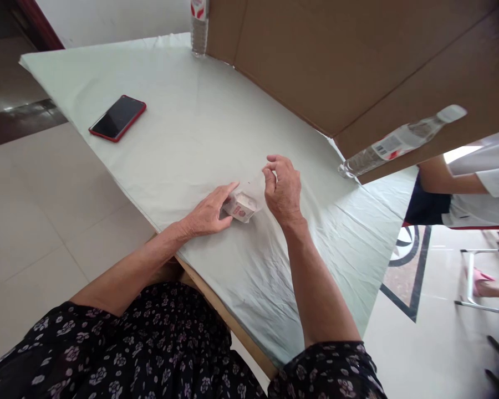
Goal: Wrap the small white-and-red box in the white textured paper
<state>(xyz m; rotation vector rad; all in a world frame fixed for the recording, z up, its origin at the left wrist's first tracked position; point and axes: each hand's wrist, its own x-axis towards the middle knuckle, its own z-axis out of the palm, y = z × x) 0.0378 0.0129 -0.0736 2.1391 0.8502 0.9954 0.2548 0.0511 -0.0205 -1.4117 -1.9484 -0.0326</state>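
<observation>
A small white box with reddish print rests on the pale tablecloth, with thin clear plastic around it. My left hand grips the box's left end between thumb and fingers. To the right of the box, my right hand is raised a little, thumb and fingertips pinched together. The clear plastic seems to stretch from the box toward those fingertips, but what they hold is too faint to make out.
A large brown cardboard panel stands across the table's far side. One plastic bottle is by its left edge, another bottle by its right. A red-cased phone lies at left. Another person's arm shows at right.
</observation>
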